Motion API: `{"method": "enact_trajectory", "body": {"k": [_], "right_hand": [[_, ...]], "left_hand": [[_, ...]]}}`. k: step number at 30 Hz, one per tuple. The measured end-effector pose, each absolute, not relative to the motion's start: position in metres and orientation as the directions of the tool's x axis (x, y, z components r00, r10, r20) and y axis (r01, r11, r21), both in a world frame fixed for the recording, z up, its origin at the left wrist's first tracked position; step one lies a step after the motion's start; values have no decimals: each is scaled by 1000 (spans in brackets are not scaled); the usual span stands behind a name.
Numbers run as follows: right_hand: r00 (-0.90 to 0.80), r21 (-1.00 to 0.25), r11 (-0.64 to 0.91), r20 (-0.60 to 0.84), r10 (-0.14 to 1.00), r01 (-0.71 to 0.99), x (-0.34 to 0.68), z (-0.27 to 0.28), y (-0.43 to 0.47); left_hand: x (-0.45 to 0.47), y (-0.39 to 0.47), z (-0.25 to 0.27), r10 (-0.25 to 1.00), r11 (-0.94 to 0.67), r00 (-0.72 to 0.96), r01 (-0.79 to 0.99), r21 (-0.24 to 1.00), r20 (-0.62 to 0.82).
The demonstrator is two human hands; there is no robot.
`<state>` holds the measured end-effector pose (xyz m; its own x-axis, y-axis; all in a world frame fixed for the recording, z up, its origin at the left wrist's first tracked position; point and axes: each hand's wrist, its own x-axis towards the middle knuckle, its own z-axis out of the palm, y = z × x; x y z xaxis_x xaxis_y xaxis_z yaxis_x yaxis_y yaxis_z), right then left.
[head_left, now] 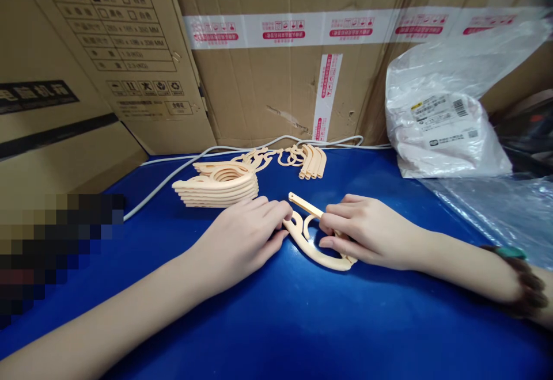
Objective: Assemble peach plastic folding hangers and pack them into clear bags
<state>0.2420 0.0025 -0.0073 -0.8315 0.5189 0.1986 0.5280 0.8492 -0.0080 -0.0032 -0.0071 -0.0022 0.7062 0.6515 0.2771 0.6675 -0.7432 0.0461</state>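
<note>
A cream plastic folding hanger (320,255) lies low over the blue table between my hands. My left hand (248,233) pinches the end of its curved arm, thumb and fingers closed. With bent fingers, my right hand (367,233) grips the other side, where a straight arm (305,204) sticks out toward the upper left. A curved hook shows in the gap between the hands; the joint under my right fingers is partly hidden. Just beyond my left hand rests a neat stack of similar folded hangers (216,190).
Behind the stack lie loose hooks (259,158) and several curved hanger arms (313,162). A grey-white cable (162,183) crosses the back of the blue table (276,322). Cardboard boxes (276,92) wall off the rear and left. A white plastic bag (444,126) stands at right, beside clear film (496,207).
</note>
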Motion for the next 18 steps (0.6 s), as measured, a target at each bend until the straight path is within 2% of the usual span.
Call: {"method": "enact_trajectory", "body": {"k": [5,14,18], "right_hand": [[-859,6,875,190,475,485,242,-8,3],[-914,33,918,112,391,396,232,-6,-18],[-924,49,926,110,366,373,229,-6,-22]], "left_hand": [[-5,-10,-4,682,-715,661,693,94,312],[-2,-13,-7,774,-633,563,698,334,289],[1,-15,-9,790,-612,548,682,399,275]]}}
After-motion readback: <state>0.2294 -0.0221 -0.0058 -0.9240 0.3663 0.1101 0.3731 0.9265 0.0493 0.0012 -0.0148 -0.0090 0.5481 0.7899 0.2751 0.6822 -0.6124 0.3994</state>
